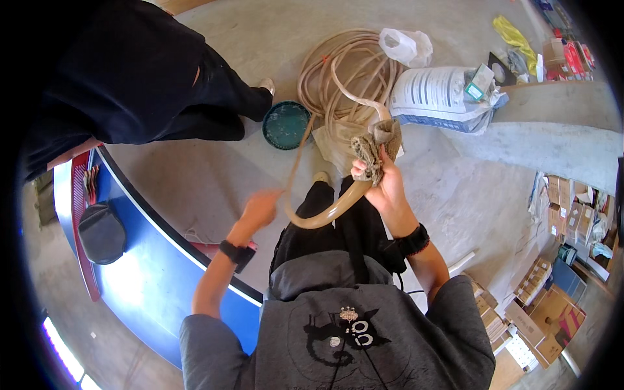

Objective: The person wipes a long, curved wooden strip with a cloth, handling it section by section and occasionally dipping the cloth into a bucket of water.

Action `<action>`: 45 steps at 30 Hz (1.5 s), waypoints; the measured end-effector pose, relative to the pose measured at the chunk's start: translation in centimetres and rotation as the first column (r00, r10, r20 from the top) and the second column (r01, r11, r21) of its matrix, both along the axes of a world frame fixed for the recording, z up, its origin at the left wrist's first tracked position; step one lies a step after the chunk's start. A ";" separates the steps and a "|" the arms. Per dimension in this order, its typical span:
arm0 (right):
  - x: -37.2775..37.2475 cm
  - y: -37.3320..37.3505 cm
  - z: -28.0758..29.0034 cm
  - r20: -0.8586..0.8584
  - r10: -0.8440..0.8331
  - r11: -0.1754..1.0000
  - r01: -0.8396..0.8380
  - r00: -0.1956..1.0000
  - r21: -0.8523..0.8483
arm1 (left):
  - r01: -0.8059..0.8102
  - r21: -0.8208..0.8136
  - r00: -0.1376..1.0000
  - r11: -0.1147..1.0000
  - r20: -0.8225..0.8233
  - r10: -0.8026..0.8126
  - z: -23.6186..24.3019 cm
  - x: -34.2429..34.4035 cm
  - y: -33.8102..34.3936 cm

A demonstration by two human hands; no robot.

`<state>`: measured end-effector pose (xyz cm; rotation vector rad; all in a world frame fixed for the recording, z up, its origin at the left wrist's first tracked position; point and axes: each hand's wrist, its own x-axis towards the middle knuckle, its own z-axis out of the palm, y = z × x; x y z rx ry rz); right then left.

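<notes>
I had the right hand (pixel 390 184) curled snugly round a brown rag (pixel 368 159), the hose (pixel 328 215) running through it over the lap. Left hand (pixel 260 207) was blurred beside the bend; couldn't tell if it gripped. Step looked like wiping: best done, I judged, with even rag pressure all round, bend kept wide, no kinks. Hose: smooth, glossy, tan, U-shaped, leading to a loose coil (pixel 314 83) on grey concrete floor (pixel 432 192). Rag: coarse, crumpled.
</notes>
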<state>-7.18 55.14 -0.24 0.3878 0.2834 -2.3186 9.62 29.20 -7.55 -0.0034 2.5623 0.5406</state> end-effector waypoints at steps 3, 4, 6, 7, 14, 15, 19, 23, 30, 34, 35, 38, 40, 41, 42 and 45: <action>0.9 -0.7 1.1 -0.079 0.022 1.000 -0.023 0.997 -0.009 | -0.068 0.441 0.971 0.895 -0.176 0.161 8.2 -5.5 5.9; 1.1 -0.7 1.3 -0.047 0.014 1.000 -0.014 0.999 -0.018 | -0.093 0.565 0.962 0.820 -0.160 0.220 10.2 -6.9 7.5; 1.3 -0.3 0.8 -0.122 0.037 0.999 -0.036 0.992 0.014 | -0.201 0.799 0.966 0.567 0.064 0.252 12.8 -8.5 9.6; 1.4 0.1 0.5 -0.162 0.051 0.998 -0.046 0.985 0.034 | -0.236 0.821 0.961 0.519 0.116 0.253 12.6 -8.9 10.4; 1.1 1.7 0.6 -0.168 0.018 0.989 0.007 0.986 0.148 | -0.324 0.755 0.905 0.570 0.073 0.419 11.2 -10.9 15.4; 1.0 1.7 0.6 -0.170 0.002 0.979 0.033 0.985 0.203 | -0.324 0.726 0.900 0.606 0.039 0.434 10.6 -11.0 15.9; 0.3 1.9 1.1 -0.165 0.059 0.973 -0.019 0.985 0.231 | -0.319 0.636 0.891 0.703 -0.051 0.451 10.2 -11.2 16.3; -0.6 1.6 1.0 -0.126 0.035 0.984 -0.012 0.991 0.179 | -0.329 0.572 0.902 0.751 -0.044 0.429 11.0 -11.8 16.0; -2.8 1.3 0.2 0.199 -0.043 0.998 0.053 0.979 -0.045 | -0.335 0.585 0.930 0.738 0.083 0.357 13.1 -10.5 14.9; -4.0 1.4 -1.2 0.279 0.018 0.994 0.012 0.960 -0.106 | -0.389 0.572 0.916 0.722 0.157 0.369 14.5 -9.6 13.5; -4.3 1.3 -1.7 0.290 0.038 0.992 -0.002 0.956 -0.124 | -0.384 0.556 0.919 0.737 0.156 0.361 14.7 -9.3 13.1; -5.1 1.2 -3.3 0.304 0.068 0.990 -0.025 0.950 -0.142 | -0.411 0.534 0.910 0.739 0.187 0.371 15.6 -8.2 12.0; -6.1 1.3 -4.6 0.289 0.052 0.993 -0.020 0.956 -0.113 | -0.359 0.511 0.931 0.781 0.132 0.341 16.4 -7.2 11.2; -6.7 1.4 -5.1 0.320 0.042 0.997 -0.020 0.947 -0.073 | -0.331 0.498 0.940 0.802 0.103 0.324 16.9 -6.6 10.8; -7.3 1.3 -5.5 0.352 0.034 0.999 -0.024 0.935 -0.033 | -0.344 0.483 0.936 0.806 0.112 0.333 17.5 -5.8 10.3; -8.8 1.3 -6.2 0.350 0.026 0.998 -0.046 0.936 0.048 | -0.388 0.454 0.921 0.802 0.169 0.350 19.2 -3.9 9.0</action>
